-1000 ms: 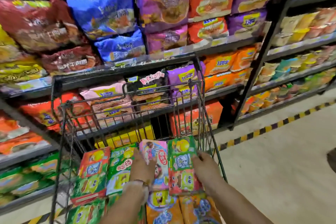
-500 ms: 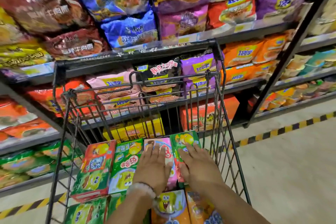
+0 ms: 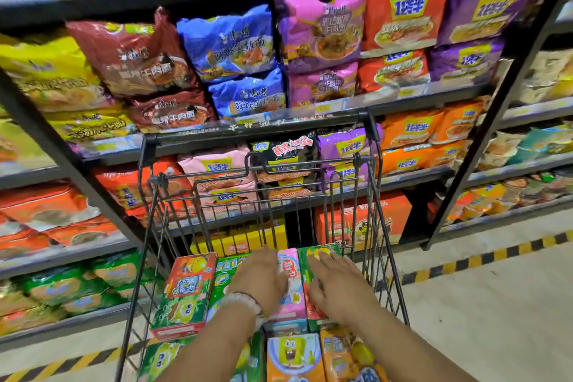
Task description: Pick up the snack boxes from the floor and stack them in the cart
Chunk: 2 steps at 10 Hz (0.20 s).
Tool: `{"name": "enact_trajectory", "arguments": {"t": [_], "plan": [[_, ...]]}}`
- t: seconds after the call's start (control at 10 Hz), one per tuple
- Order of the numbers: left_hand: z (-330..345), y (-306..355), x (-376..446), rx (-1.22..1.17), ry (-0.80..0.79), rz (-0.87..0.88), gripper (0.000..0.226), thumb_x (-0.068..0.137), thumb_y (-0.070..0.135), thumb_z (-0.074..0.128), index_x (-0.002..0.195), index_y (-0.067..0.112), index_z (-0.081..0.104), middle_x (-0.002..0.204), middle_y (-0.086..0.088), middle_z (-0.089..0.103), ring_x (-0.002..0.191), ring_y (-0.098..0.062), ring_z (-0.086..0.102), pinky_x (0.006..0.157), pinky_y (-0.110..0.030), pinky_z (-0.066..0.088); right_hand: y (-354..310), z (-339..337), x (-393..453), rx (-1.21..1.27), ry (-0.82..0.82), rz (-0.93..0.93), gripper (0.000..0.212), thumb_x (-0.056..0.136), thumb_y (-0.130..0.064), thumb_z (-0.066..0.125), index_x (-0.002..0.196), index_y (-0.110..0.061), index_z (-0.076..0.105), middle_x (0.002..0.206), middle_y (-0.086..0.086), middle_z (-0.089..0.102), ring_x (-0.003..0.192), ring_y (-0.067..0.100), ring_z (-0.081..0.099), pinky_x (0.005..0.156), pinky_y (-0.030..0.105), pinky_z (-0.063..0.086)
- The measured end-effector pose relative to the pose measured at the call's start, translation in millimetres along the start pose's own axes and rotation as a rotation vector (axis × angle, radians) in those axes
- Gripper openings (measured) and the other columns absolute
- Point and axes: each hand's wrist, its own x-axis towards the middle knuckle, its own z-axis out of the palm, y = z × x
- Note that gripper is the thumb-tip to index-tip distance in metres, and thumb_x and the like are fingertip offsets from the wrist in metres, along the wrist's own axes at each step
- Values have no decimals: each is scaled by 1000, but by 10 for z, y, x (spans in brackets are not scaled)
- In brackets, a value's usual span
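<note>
A black wire shopping cart [image 3: 387,257] stands in front of me, with colourful snack boxes laid flat inside. In the far row lie a red-and-green box [image 3: 186,291], a green box [image 3: 224,276], a pink box [image 3: 293,291] and a green-and-red box [image 3: 313,260]. Nearer me are an orange cartoon box [image 3: 293,357] and an orange box [image 3: 350,353]. My left hand [image 3: 263,279], with a bead bracelet on its wrist, rests flat across the green and pink boxes. My right hand [image 3: 338,285] lies flat, fingers spread, on the green-and-red box. Neither hand grips anything.
Tall black shelves [image 3: 93,195] packed with noodle bags stand right behind the cart. A yellow-and-black floor stripe [image 3: 483,257] runs along the shelf base. Pale floor [image 3: 496,319] lies to the right of the cart.
My right hand set the green-and-red box down flat in the far row and let go. Both hands now lie open on the boxes. The view has tilted upward.
</note>
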Motion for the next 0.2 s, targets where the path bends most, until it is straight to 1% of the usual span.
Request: {"name": "enact_trajectory", "arguments": {"t": [0.1, 0.2], "plan": [[-588, -85, -362, 23, 199, 11, 57, 96, 45, 40, 142, 12, 32, 147, -6, 35, 135, -21, 33, 109, -29, 26, -172, -466, -274, 4, 59, -69, 64, 99, -38, 36, 151, -24, 1, 159, 1, 9, 146, 18, 5, 116, 31, 6], [-909, -185, -638, 68, 289, 30, 65, 90, 56, 35, 141, 15, 35, 145, -5, 39, 133, -22, 35, 108, -31, 28, -346, -718, -499, -34, 112, -102, 63, 100, -39, 36, 152, -23, 4, 159, 0, 9, 146, 16, 7, 116, 32, 9]]}}
